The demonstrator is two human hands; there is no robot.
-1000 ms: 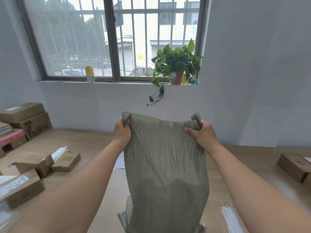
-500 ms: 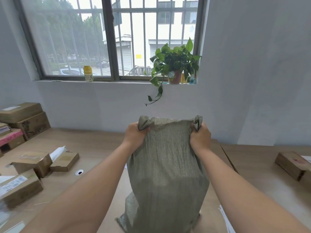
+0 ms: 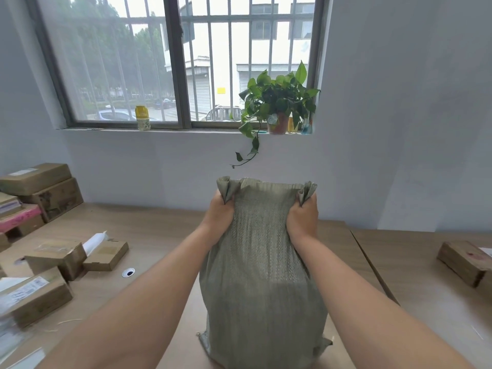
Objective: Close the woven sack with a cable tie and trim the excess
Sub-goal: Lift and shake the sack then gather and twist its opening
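A grey-green woven sack (image 3: 262, 275) stands upright on the wooden table (image 3: 149, 230), bulging in its lower half. My left hand (image 3: 219, 217) is closed around the bunched top left corner of the sack. My right hand (image 3: 303, 222) is closed around the bunched top right corner. Between the two hands the sack's mouth is gathered and pleated. No cable tie or cutter shows in this view.
Several cardboard boxes (image 3: 57, 258) lie on the table at the left, with a stack (image 3: 40, 190) against the wall. A wooden box (image 3: 464, 262) sits at the right. A cable hole (image 3: 128, 272) is left of the sack. A potted plant (image 3: 278, 105) stands on the windowsill.
My two hands have drawn closer together, gathering the sack's mouth narrower. The bundle of white ties seen at the lower right earlier is out of view now.
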